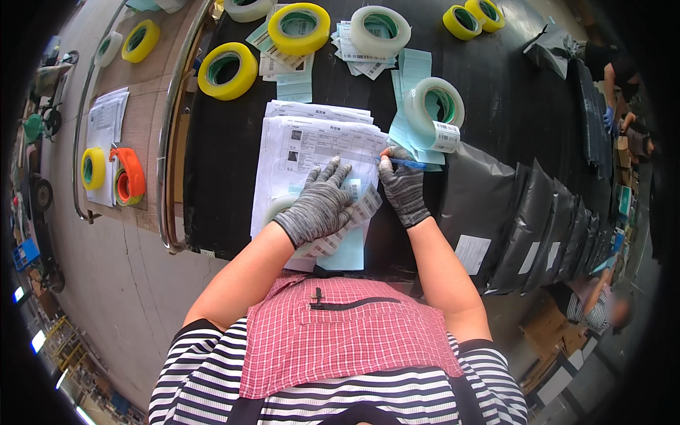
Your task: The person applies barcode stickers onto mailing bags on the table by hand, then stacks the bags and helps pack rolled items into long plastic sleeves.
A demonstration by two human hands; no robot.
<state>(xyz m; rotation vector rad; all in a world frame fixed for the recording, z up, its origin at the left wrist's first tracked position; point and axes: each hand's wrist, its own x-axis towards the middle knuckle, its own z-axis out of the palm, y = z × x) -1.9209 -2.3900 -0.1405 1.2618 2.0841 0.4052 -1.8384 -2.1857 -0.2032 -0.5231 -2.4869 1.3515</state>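
Your left hand [316,205], grey-gloved, lies flat on the printed sheets [329,145], fingers spread, across a label strip [365,206]; can't tell if the palm pinches it. Your right hand [404,185], also gloved, is closed around a blue pen [409,163], over the sheets' right edge. Sheets lie stacked on the black work surface [221,149], right in front of you. Yellow tape rolls [301,48] and clear tape rolls [379,48] sit toward its far side, some on labels. Pale blue slips [415,67] lie near your right hand, a clear roll on top. Grey plastic bags [476,195] lean in a row at right. Left: brown side table [142,78] with metal rail, paper stack [106,131], more tape and an orange tape dispenser [138,166]. Concrete floor [145,262] below. Co-workers [593,312] at far right, small and partly hidden
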